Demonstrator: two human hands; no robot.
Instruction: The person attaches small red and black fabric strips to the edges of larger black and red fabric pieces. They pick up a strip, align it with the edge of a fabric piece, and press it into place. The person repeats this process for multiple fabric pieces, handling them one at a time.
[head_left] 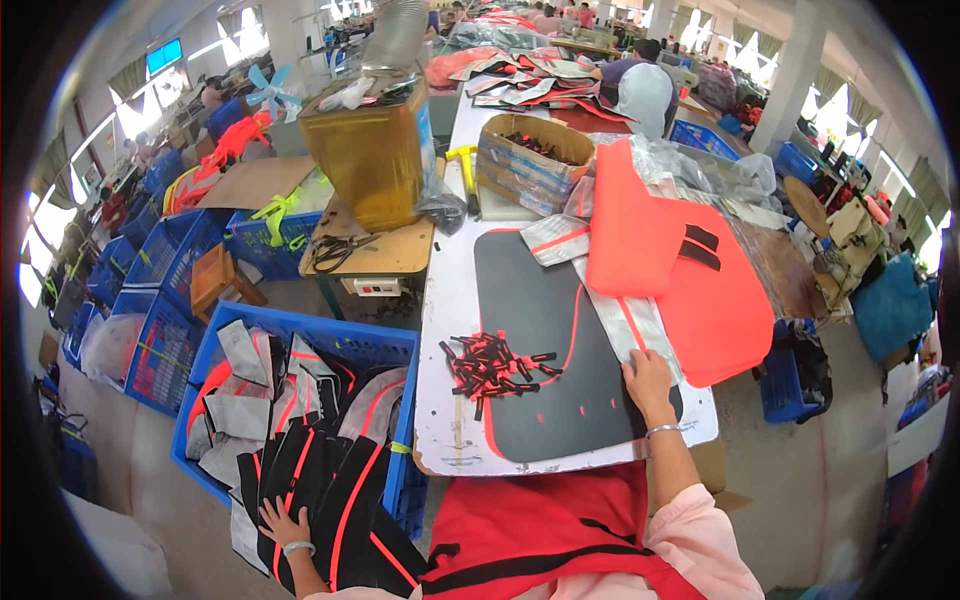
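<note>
My left hand (285,528) lies with fingers spread on black fabric panels (345,500) with bright coral stripes, heaped at the front of a blue crate (300,318). On the table, my right hand (648,382) rests, fingers stretched, on the near end of a silver-grey strip (628,325) with a coral stripe. Bright coral fabric pieces (715,310) lie beside and over that strip, one folded up. Under the strip is a dark grey board (535,270). A pile of small black-and-coral tabs (490,365) sits on the board's left side.
Behind the board stand an open cardboard box (530,165) of small dark pieces and a yellow hammer (466,180). Scissors (340,252) lie on a small wooden table at left. Red cloth (540,515) covers my lap. A person (645,90) sits at the far end.
</note>
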